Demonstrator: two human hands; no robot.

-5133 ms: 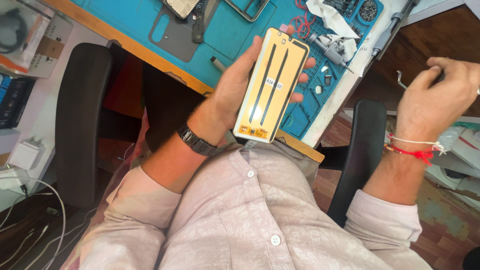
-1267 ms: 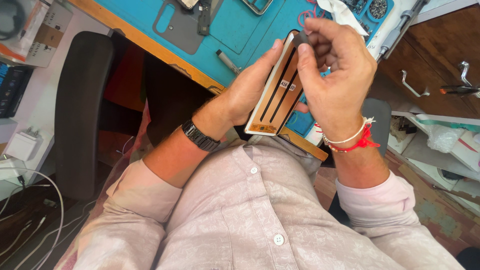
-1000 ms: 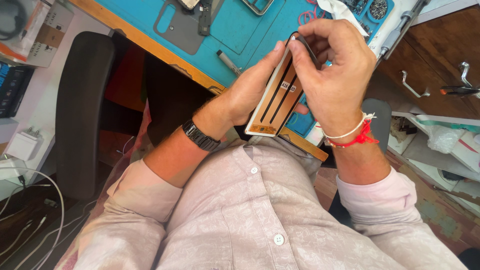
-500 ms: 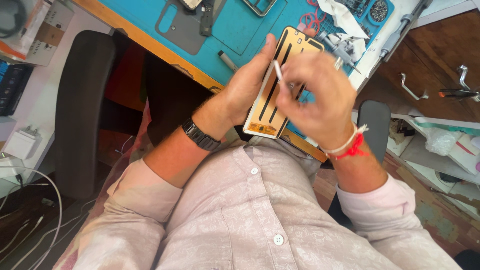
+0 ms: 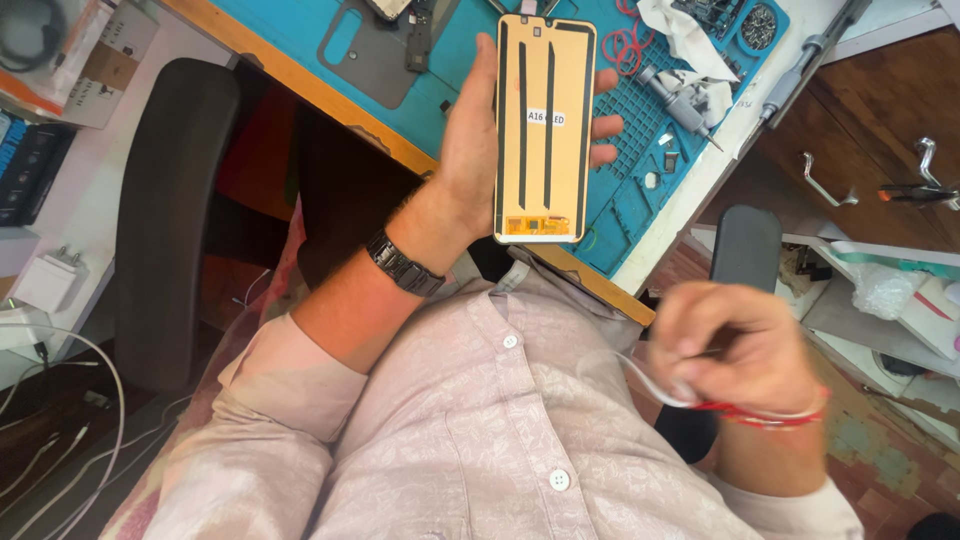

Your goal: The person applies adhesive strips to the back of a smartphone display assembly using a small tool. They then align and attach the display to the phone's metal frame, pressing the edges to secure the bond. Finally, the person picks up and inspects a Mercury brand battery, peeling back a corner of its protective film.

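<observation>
My left hand [image 5: 468,150] holds up a phone display panel [image 5: 560,130], its tan back facing me with two long black strips down it and a small orange connector area at the bottom. My fingers wrap its right edge. A black watch [image 5: 405,263] sits on that wrist. My right hand [image 5: 735,350], blurred, hangs low at the right over my lap, well apart from the panel. It pinches a thin white strip [image 5: 650,378] that curls off to the left. A red thread circles that wrist.
A blue work mat [image 5: 640,190] covers the wooden-edged desk, with a grey phone back cover [image 5: 355,50], a screwdriver [image 5: 680,100], red rubber bands and small parts. A black chair [image 5: 170,200] stands at left, a white charger [image 5: 45,282] with cables beyond. Wooden cabinet handles [image 5: 825,180] are at right.
My right hand left the panel's top edge, pulled a thin white strip off it and swung down to the right. My left hand raised the panel and turned it flat toward me.
</observation>
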